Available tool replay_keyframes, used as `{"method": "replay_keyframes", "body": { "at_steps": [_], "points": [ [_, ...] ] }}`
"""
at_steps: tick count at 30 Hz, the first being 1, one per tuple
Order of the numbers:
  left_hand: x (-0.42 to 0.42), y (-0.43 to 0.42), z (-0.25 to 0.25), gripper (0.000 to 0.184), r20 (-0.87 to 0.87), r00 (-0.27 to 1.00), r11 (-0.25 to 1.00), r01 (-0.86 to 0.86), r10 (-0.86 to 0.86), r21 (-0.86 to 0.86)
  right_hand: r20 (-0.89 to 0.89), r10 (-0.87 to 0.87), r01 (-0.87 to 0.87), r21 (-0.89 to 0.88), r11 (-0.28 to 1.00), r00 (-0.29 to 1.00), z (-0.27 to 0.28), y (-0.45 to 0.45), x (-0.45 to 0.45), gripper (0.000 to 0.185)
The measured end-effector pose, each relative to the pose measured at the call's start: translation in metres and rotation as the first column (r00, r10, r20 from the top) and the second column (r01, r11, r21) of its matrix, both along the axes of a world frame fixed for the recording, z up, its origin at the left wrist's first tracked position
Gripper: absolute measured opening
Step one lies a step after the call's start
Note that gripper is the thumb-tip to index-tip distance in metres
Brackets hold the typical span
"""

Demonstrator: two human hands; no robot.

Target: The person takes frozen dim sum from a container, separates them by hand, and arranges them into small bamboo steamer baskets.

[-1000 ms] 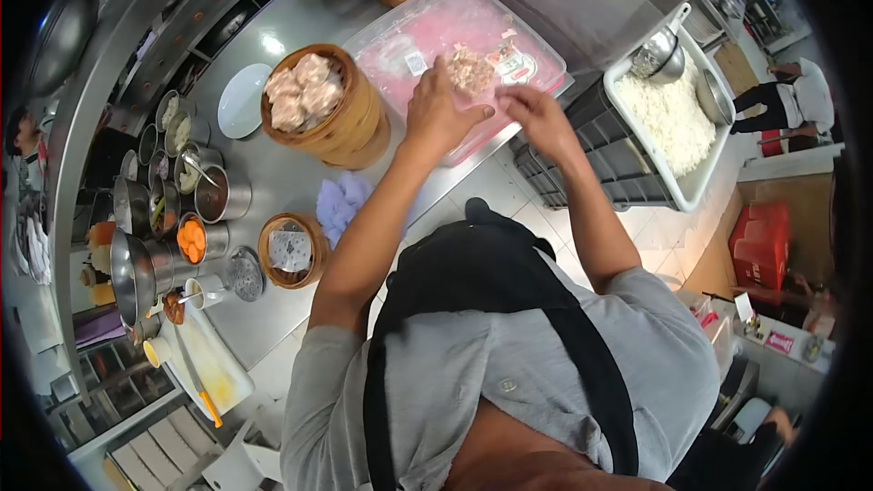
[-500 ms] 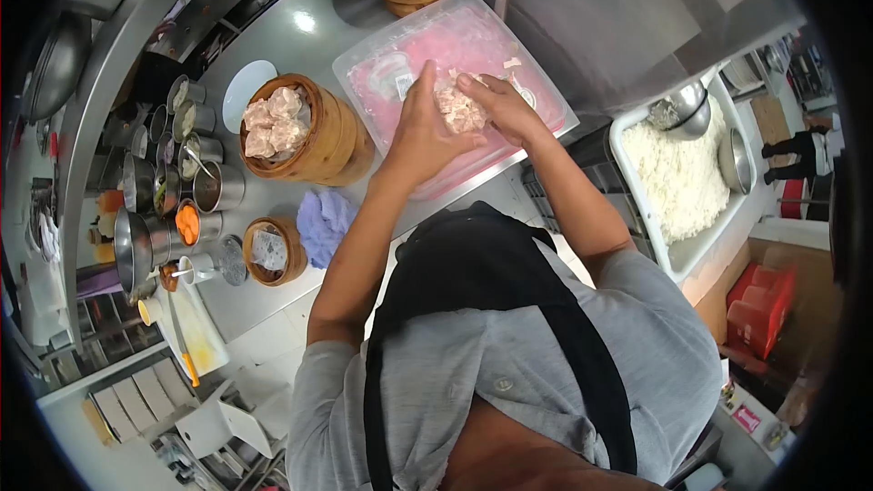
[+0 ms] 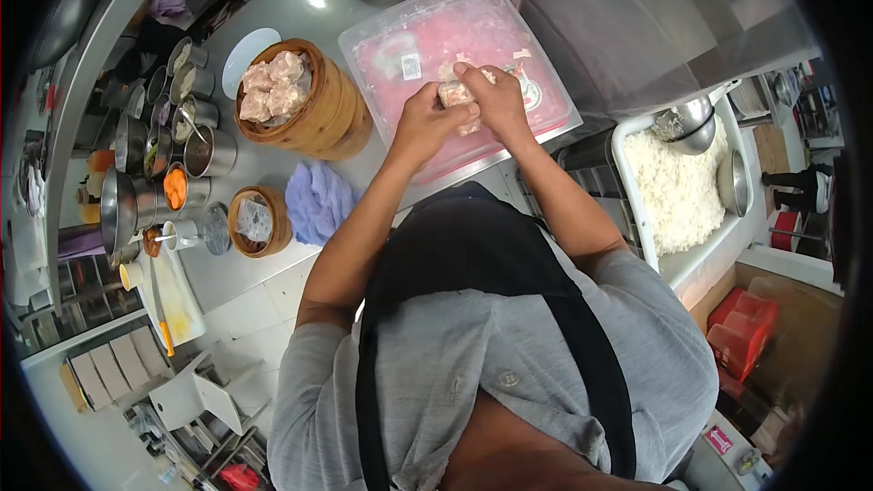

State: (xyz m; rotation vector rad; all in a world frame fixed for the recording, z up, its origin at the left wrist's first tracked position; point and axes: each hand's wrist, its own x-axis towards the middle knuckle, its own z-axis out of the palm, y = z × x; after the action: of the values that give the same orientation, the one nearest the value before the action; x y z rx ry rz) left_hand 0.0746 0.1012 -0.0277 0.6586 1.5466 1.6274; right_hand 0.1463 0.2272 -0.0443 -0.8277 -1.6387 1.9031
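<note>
Both of my hands are closed around a pale pink lump of raw meat (image 3: 457, 95). My left hand (image 3: 427, 123) grips it from the left, fingers curled, and my right hand (image 3: 500, 107) presses on it from the right with the thumb on top. Much of the lump is hidden by the fingers. Beneath them is a clear plastic tub (image 3: 364, 36) that looks pink, with a label and scraps of meat on top. To the left, a tall bamboo steamer (image 3: 341, 114) holds several similar meat lumps (image 3: 273, 86).
A purple cloth (image 3: 318, 203) and a small bamboo steamer (image 3: 273, 241) lie near the counter's front edge. Several metal pots (image 3: 211, 151) stand at left. A knife (image 3: 164, 323) rests on a cutting board. At right is a tray of white rice (image 3: 671, 191) with metal bowls.
My hands have closed in on the meat lump, which was looser and more exposed before. The view has shifted slightly.
</note>
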Motion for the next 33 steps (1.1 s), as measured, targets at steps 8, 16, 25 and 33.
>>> {"method": "replay_keyframes", "body": {
  "at_steps": [8, 16, 25, 33],
  "points": [
    [0.0, -0.003, -0.005, 0.029, 0.013, 1.0, 1.0, 0.001, -0.001, 0.018, -0.149, 0.06, -0.093, -0.222, 0.971, 0.987, 0.009, -0.003, 0.005, 0.028],
    [-0.004, -0.006, -0.004, 0.036, -0.055, 0.998, 0.999, 0.04, -0.04, 0.008, -0.204, -0.019, -0.018, -0.178, 0.984, 0.979, 0.001, -0.009, 0.001, 0.032],
    [-0.011, -0.014, 0.001, 0.037, 0.041, 0.999, 0.998, -0.005, 0.007, -0.056, -0.012, 0.14, -0.14, 0.001, 0.99, 0.99, 0.011, 0.004, 0.006, 0.052],
    [-0.025, -0.015, -0.002, 0.031, -0.129, 0.985, 0.991, 0.102, -0.114, -0.091, -0.007, 0.309, -0.307, 0.098, 0.947, 0.951, 0.002, 0.007, 0.003, 0.042]
  ]
}}
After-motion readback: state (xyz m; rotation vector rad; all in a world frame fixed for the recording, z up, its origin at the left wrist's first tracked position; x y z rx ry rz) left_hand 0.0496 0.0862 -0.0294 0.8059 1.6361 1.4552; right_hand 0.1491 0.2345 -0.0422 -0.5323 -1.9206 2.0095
